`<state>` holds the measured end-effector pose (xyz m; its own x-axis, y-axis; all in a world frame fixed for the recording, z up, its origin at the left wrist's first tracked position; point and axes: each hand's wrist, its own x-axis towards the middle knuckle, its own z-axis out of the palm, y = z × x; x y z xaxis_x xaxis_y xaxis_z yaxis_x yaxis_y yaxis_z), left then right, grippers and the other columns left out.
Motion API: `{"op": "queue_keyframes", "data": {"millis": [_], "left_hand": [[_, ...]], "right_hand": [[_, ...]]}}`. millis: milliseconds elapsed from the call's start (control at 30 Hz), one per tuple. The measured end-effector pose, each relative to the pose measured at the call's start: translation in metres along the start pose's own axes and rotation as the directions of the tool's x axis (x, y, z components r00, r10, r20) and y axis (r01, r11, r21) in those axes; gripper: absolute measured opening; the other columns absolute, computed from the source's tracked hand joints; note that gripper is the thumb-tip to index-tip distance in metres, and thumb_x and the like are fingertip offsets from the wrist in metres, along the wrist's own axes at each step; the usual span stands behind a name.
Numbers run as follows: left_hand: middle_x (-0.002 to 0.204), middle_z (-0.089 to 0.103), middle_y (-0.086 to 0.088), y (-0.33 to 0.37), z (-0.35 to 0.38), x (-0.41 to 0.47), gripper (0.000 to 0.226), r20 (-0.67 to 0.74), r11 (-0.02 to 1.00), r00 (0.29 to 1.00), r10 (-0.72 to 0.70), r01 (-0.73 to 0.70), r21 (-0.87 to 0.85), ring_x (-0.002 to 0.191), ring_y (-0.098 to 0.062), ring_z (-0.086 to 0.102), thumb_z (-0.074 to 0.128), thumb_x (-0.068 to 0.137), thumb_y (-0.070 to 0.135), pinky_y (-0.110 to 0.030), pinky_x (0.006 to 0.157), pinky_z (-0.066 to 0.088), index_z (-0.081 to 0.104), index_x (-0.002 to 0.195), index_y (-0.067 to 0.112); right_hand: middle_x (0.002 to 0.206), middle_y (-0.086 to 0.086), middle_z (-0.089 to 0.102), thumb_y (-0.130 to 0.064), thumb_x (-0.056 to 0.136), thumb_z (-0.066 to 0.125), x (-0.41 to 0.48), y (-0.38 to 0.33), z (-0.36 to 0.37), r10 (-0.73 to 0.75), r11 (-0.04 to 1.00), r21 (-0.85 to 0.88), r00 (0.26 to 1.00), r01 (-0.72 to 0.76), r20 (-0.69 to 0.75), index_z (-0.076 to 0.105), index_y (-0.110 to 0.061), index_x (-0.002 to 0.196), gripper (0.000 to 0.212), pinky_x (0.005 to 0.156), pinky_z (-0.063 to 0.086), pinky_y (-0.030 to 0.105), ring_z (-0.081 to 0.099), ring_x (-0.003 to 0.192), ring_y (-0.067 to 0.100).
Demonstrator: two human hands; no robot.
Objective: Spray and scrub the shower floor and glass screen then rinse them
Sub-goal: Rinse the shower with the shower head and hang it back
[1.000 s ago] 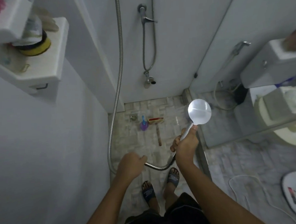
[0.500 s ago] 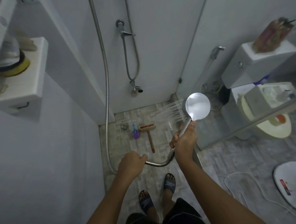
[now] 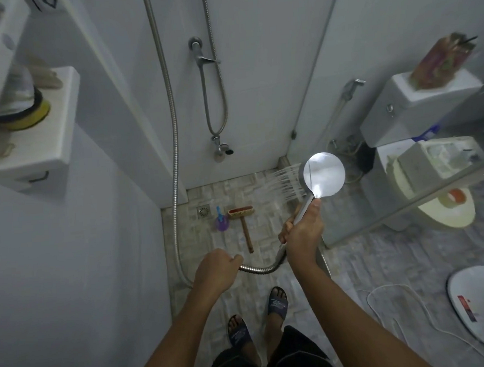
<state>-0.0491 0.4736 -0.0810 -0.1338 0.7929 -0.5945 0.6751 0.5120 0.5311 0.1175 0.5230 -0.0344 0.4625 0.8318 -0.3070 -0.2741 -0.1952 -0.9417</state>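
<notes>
My right hand grips the handle of a round chrome shower head, held up in front of me. Water jets leave its face to the left, over the tiled shower floor. My left hand holds the metal hose just behind the handle. The hose loops down and climbs the left wall. The glass screen stands to the right of the shower head, its top edge running diagonally. On the floor lie a wooden scrub brush and a purple spray bottle, beside the drain.
A toilet stands behind the glass at right, with a bidet sprayer on the wall. A white lid and a cord lie on the outer floor. A wall shelf juts out at upper left. My sandalled feet stand on the shower floor.
Water has started spraying from the shower head toward the left. My view has swung slightly right, and both hands keep their hold.
</notes>
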Motion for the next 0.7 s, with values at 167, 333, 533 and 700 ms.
{"op": "queue_keyframes", "data": {"millis": [167,333,533,700], "left_hand": [[0.05,0.047,0.0,0.007,-0.002,0.002,0.049,-0.03,0.999,1.0,-0.003,0.004,0.044,0.049,-0.017,0.046,0.059,0.092,0.036,-0.028,0.052,0.033,0.047,0.049,0.015],[0.052,0.048,0.0,0.009,0.001,0.005,0.049,-0.008,0.999,1.0,-0.011,0.012,0.039,0.05,-0.017,0.046,0.058,0.093,0.037,-0.028,0.054,0.033,0.047,0.051,0.015],[0.055,0.05,-0.001,0.015,0.001,0.013,0.047,0.017,0.999,1.0,-0.021,0.02,0.044,0.053,-0.019,0.048,0.057,0.093,0.037,-0.029,0.056,0.035,0.048,0.052,0.015],[0.054,0.048,-0.001,0.02,-0.001,0.018,0.047,0.028,0.999,0.999,-0.027,0.026,0.036,0.051,-0.018,0.045,0.057,0.094,0.035,-0.027,0.055,0.033,0.048,0.052,0.016]], "right_hand": [[0.054,0.005,0.039,-0.057,0.103,0.029,0.004,-0.001,0.0,0.027,1.0,0.002,0.999,-0.027,-0.026,0.048,-0.011,0.081,0.054,0.041,0.033,0.026,0.035,0.042,0.016],[0.053,0.005,0.039,-0.058,0.103,0.029,0.009,0.0,-0.001,0.035,0.999,-0.011,0.998,-0.036,-0.05,0.047,-0.011,0.08,0.055,0.042,0.034,0.026,0.036,0.042,0.017],[0.05,0.003,0.038,-0.055,0.104,0.026,0.017,-0.003,0.0,0.042,0.999,-0.015,0.999,-0.042,-0.017,0.044,-0.014,0.073,0.055,0.041,0.034,0.025,0.035,0.039,0.017],[0.049,0.003,0.038,-0.06,0.102,0.027,0.03,0.002,0.001,0.109,0.994,0.005,0.994,-0.109,-0.016,0.048,-0.013,0.076,0.057,0.043,0.035,0.026,0.035,0.04,0.017]]}}
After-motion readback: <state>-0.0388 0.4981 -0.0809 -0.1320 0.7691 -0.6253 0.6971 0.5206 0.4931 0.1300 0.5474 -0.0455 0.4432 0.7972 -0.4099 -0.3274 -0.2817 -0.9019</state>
